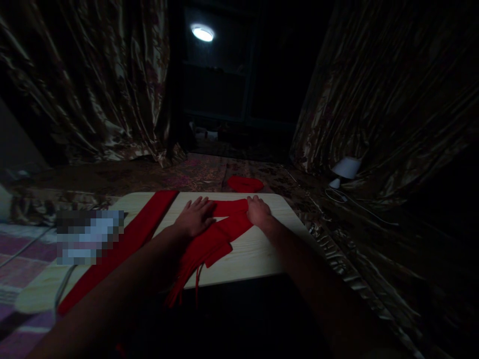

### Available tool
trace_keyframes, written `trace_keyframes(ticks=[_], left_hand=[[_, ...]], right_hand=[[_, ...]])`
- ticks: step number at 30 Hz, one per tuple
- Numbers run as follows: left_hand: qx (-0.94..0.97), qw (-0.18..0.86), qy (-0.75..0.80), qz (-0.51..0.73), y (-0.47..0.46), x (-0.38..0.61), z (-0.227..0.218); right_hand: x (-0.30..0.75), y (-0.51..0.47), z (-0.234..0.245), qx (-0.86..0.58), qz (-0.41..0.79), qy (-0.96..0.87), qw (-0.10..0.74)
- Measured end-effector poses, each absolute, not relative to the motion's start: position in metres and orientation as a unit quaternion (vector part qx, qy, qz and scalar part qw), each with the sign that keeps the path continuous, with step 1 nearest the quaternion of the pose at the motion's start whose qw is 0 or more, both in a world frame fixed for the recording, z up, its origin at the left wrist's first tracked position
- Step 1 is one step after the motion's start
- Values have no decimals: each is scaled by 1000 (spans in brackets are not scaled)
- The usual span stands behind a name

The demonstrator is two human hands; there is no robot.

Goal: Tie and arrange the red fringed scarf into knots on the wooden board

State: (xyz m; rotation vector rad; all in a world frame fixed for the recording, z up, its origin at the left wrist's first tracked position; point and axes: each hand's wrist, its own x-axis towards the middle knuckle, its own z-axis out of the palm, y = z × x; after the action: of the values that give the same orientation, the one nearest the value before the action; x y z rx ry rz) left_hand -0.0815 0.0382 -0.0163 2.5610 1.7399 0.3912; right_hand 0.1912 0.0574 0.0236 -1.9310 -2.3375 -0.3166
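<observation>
A red fringed scarf [220,232] lies folded across a pale wooden table [258,249], its loose tassels hanging over the front edge. My left hand [194,217] rests on it, palm down with fingers spread. At the scarf's right fold, my right hand [258,212] has its fingers curled around the cloth. A long red strip of cloth [138,234] runs diagonally over the table's left side. Beyond the far edge sits a red bundle of cloth [245,184]; whether these red pieces are joined, I cannot tell.
A blurred-out object [90,237] is at the table's left, with a cable near it. To the right stands a small white lamp [346,168] with a cord. Patterned curtains [127,75] hang on both sides of a dark window [220,89]. The room is dim.
</observation>
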Motion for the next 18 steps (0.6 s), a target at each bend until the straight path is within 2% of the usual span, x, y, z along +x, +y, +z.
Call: trace_keyframes(ticks=[6,11,15,18], left_hand=[[795,77,601,26,50,-80,-32],[793,87,603,3,50,-82,-28],[796,84,600,-4,49,-82,-25],[794,92,601,-6,48,-82,-25]], right_hand=[[211,63,7,-594,-96,-798,21],[217,60,8,-573,-113,-812,-8],[215,60,11,-474,-129,-871,3],[212,62,8,-502,-111,-857,-24]])
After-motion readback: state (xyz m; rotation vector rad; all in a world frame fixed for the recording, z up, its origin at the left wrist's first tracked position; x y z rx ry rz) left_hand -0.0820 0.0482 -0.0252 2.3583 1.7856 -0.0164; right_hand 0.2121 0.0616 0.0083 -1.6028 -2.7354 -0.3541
